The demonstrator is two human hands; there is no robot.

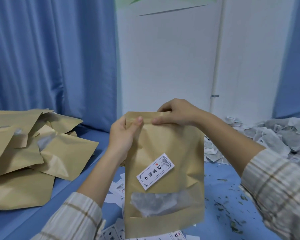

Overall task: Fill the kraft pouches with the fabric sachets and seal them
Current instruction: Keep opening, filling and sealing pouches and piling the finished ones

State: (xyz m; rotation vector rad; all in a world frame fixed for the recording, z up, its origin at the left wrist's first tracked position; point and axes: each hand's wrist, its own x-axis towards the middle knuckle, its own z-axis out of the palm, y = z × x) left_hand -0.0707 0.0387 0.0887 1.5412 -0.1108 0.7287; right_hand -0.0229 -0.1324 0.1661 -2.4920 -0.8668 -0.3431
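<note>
The person is holding a tall brown kraft-paper pouch with a clear lower window and a white printed label upright over the blue table, probably so the contents settle low, away from the closure. The left hand is pinching the pouch's top left corner, thumb on the front. The right hand is gripping the top strip just right of it, fingers curled over the edge, likely pressing the seal shut. Pale fabric sachets are showing through the window. Left of the pouch, flat brown kraft pouches are lying heaped; to its right, loose grey-white sachets are piled within reach. Small white label cards are lying scattered beneath the pouch.
</note>
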